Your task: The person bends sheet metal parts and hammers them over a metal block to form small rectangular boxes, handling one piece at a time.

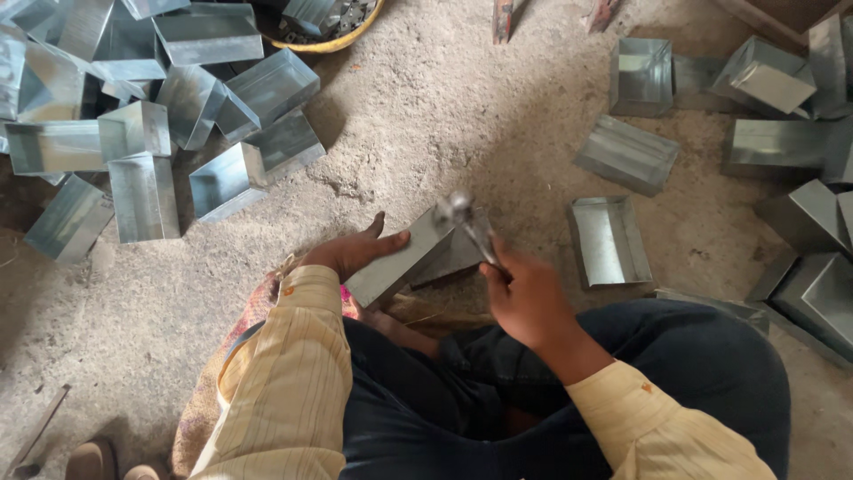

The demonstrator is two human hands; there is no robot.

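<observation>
Seated cross-legged on a sandy floor (pixel 426 107), legs in dark trousers, sleeves pale yellow. Left hand (pixel 355 251) laid flat and open-fingered along the top edge of a sheet-metal box (pixel 404 262), pressing rather than gripping, apparently to pin the piece against the lap and floor so that it does not jump under a blow. Box tilted, one long face turned up toward the camera, its far end rising toward the right hand (pixel 524 298); tilt probably chosen to present a seam or corner to the tool. Right hand closed around the handle of a hammer (pixel 462 218), head blurred just above the box's upper end, blur suggesting motion; contact with the metal not discernible. Heap of similar boxes (pixel 151 116) at upper left, lying in all directions, touching and overlapping. Further boxes (pixel 773 133) spread at right, with a shallow open tray (pixel 609 242) just beside the right knee, near enough for easy reach. Yellow-rimmed basin (pixel 342 36) at top centre, holding more metal pieces. Patterned cloth (pixel 253 311) under the left elbow, seemingly a seat pad.
</observation>
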